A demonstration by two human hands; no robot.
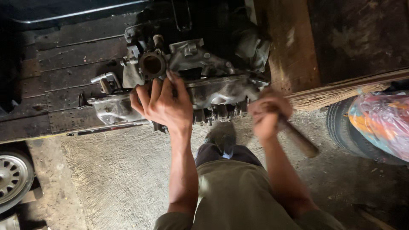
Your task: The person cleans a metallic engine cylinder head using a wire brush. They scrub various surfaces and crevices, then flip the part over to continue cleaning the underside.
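Observation:
A greasy metal engine block (200, 64) lies on a dark wooden platform (64, 72), its round port facing up. My left hand (164, 104) rests flat on the engine's near edge, fingers spread over the casting. My right hand (268, 113) is blurred and closed around a wooden handle (300, 140) that sticks out toward me; the tool's head is hidden by the hand, close to the engine's right end.
A straw broom (341, 91) lies to the right. A tyre (345, 127) with a colourful plastic bag (381, 123) on it stands at the right edge. A wheel rim (12, 176) sits lower left. My legs and shoe (221, 136) stand on the concrete floor.

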